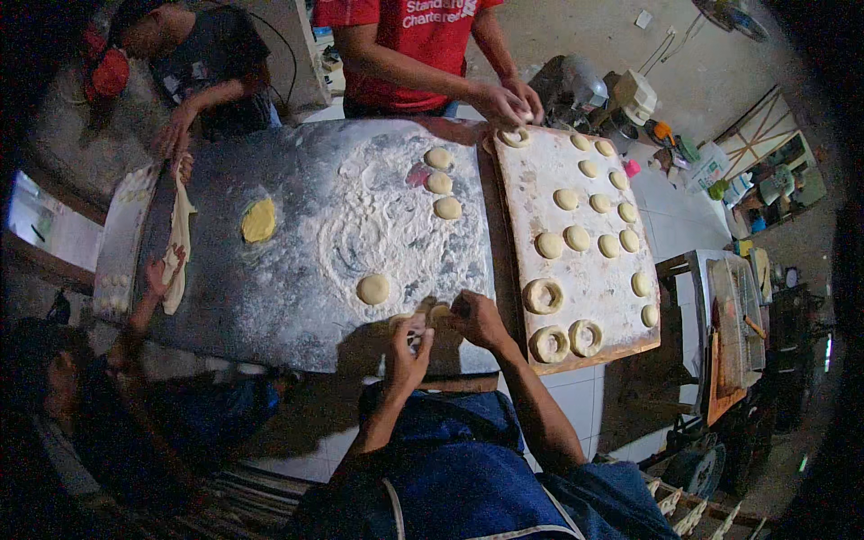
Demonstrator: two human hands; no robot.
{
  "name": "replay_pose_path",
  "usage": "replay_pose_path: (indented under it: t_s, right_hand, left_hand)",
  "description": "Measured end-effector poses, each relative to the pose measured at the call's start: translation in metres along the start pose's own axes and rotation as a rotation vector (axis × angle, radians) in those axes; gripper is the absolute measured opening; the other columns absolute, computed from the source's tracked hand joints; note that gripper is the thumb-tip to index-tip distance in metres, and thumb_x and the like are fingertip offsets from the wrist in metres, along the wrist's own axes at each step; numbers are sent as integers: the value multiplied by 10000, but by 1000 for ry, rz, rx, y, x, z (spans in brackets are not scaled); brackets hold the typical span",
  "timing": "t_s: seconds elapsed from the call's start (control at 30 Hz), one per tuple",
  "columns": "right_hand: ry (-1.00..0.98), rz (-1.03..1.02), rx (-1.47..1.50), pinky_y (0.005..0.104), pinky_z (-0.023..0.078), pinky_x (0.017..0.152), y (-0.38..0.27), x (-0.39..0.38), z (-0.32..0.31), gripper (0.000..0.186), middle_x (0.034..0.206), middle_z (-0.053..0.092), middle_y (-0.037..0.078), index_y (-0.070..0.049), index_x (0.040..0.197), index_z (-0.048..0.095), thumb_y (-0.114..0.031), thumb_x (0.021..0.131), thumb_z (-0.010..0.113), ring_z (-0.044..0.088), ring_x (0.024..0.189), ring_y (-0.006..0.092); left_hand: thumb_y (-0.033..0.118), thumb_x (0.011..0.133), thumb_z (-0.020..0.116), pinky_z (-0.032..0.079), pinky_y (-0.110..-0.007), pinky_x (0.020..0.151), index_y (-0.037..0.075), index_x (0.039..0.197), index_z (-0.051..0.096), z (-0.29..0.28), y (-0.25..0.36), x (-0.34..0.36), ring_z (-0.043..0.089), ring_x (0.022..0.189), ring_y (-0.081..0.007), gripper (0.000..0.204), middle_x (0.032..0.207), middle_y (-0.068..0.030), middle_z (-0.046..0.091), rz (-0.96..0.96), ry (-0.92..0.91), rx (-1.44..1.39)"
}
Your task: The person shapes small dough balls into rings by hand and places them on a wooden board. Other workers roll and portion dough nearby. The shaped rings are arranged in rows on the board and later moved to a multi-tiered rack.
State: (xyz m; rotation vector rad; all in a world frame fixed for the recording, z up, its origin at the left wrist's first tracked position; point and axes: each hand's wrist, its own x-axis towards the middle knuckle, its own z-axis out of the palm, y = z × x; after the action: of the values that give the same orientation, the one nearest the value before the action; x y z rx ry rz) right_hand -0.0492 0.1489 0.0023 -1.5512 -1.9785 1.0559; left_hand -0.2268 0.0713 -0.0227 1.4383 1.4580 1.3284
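Note:
My left hand (409, 353) is at the near edge of the floured table, its fingers curled around a pale piece of dough (399, 319) that is mostly hidden. Just to its right, my right hand (480, 320) is closed at the fingertips on pale dough (439, 312). Whether both hands hold one piece or two, I cannot tell. A round dough ball (373, 289) lies on the flour beyond my left hand. Farther off, three dough balls (439, 184) stand in a column near the table's right side.
A wooden board (567, 256) at the right bears several dough balls and rings (586, 338). Across from me, a person in red (409, 54) works dough at the board's far corner. Two people at the left handle a long dough sheet (178, 238). Yellow dough (258, 220) lies mid-table.

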Motion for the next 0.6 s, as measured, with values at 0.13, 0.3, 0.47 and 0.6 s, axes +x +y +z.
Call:
replay_pose_path:
  t_s: [0.13, 0.3, 0.47, 0.6]
  right_hand:
    - [69, 127, 786, 250, 501, 684, -12, -31, 9, 238, 861, 617, 29, -44, 918, 525, -9, 784, 718, 604, 798, 101]
    - [211, 111, 886, 301, 546, 736, -26, -40, 13, 457, 870, 609, 42, -54, 1074, 447, 23, 749, 758, 626, 847, 146]
    - [275, 90, 772, 286, 521, 717, -50, -44, 1, 529, 884, 594, 65, -53, 1145, 407, -17, 757, 765, 605, 834, 140]
    - [211, 52, 876, 268, 489, 707, -54, -48, -9, 547, 969, 585, 67, -66, 1216, 419, 19, 767, 720, 582, 848, 138]
  left_hand:
    - [240, 878, 682, 490, -349, 859, -16, 1147, 596, 3, 6, 21, 598, 1033, -239, 381, 1072, -140, 633, -88, -119, -1]
    - [209, 833, 727, 472, -320, 852, -21, 1001, 657, 6, 7, 22, 590, 880, -154, 294, 913, -74, 647, -365, -122, -545]
    - [245, 855, 714, 478, -303, 804, -9, 1128, 592, -5, 29, 37, 585, 869, -154, 392, 975, -71, 614, -214, -296, -207]
    - [215, 871, 694, 504, -302, 717, -1, 1214, 505, 9, 40, 50, 598, 828, -156, 447, 944, -78, 615, -69, -246, -364]
